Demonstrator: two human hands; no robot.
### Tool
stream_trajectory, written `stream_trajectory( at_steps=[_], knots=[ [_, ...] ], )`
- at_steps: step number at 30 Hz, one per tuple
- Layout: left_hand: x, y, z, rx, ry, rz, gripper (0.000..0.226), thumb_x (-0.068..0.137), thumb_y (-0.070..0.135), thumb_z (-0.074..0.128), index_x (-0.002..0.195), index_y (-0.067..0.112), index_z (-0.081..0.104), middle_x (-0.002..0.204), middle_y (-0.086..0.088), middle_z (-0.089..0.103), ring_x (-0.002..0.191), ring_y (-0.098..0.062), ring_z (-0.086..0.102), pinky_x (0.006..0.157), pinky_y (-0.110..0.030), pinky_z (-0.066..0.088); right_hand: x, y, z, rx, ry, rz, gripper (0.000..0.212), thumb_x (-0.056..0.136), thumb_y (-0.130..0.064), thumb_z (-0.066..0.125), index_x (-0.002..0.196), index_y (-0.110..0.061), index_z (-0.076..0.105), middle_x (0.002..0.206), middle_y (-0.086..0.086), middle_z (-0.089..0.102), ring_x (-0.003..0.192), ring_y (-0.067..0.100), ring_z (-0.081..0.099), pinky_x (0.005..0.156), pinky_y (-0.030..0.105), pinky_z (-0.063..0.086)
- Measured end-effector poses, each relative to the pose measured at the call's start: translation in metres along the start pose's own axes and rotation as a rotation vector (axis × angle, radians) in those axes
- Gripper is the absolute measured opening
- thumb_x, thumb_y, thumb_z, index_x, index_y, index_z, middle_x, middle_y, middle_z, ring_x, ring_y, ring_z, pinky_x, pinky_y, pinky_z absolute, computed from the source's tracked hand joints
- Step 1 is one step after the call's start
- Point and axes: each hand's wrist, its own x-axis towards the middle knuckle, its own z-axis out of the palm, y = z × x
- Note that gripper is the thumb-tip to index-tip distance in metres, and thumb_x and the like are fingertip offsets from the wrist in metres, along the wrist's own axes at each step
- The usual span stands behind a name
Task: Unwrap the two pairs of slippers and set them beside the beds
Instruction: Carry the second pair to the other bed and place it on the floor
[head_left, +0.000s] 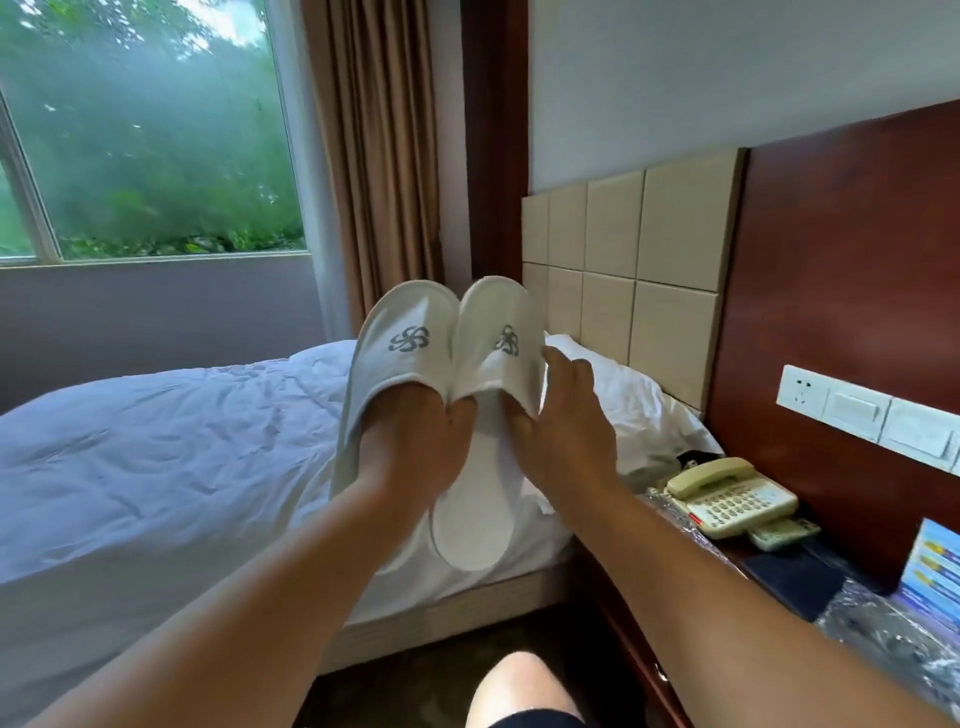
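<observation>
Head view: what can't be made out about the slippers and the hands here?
- Left hand: fingers hidden inside the left slipper.
- Right slipper: right side covered by the right hand.
- Card: cut by right edge, print blurred.
- Second pair: not in view.

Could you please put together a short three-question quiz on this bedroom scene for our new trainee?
1. True or false: the white slippers are lying on the floor.
2. Which of these stands on the nightstand? A) a kettle B) a telephone C) a lamp
3. Fill in the gap: the left hand has its fingers tucked inside one ____.

Key
1. False. The left hand and the right hand hold them up in front of the bed.
2. B.
3. slipper.
</observation>
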Motion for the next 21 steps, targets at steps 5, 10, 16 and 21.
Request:
stream_trajectory(
  at_steps=[5, 10, 16, 21],
  knots=[
    [0.001, -0.017, -0.014, 0.125, -0.017, 0.104, 0.068, 0.094, 0.043, 0.047, 0.146, 0.000, 0.038, 0.146, -0.026, 0.043, 0.135, -0.041, 0.040, 0.114, -0.044, 0.027, 0.006, -0.032, 0.013, 0.005, 0.067, -0.148, 0.034, 0.090, -0.027, 0.056, 0.122, -0.017, 0.056, 0.110, 0.004, 0.061, 0.091, 0.026, 0.062, 0.068, 0.028, 0.041],
    [0.004, -0.046, -0.030, 0.077, -0.053, -0.048, 0.073, 0.091, 0.047, 0.053, 0.151, 0.014, 0.027, 0.151, -0.014, 0.039, 0.139, -0.035, 0.034, 0.115, -0.045, 0.026, 0.014, -0.051, 0.009, 0.073, 0.150, -0.152, 0.036, 0.084, -0.016, 0.059, 0.120, -0.017, 0.063, 0.113, 0.003, 0.065, 0.097, 0.024, 0.063, 0.075, 0.032, 0.051],
    [0.006, -0.054, -0.037, 0.062, 0.011, -0.127, 0.069, 0.084, 0.053, 0.059, 0.140, 0.014, 0.047, 0.134, -0.010, 0.057, 0.124, -0.033, 0.051, 0.103, -0.041, 0.042, 0.005, -0.085, 0.014, 0.150, 0.114, -0.242, 0.050, 0.079, -0.003, 0.055, 0.127, -0.014, 0.062, 0.117, 0.008, 0.067, 0.103, 0.027, 0.064, 0.085, 0.037, 0.053],
    [0.004, -0.077, -0.047, -0.024, 0.058, -0.151, 0.061, 0.084, 0.052, 0.056, 0.137, 0.023, 0.049, 0.132, -0.005, 0.058, 0.122, -0.030, 0.052, 0.100, -0.044, 0.046, 0.015, -0.083, 0.005, 0.074, -0.052, -0.420, 0.050, 0.085, 0.000, 0.060, 0.131, -0.016, 0.060, 0.120, 0.007, 0.065, 0.100, 0.028, 0.064, 0.085, 0.040, 0.054]
  ],
)
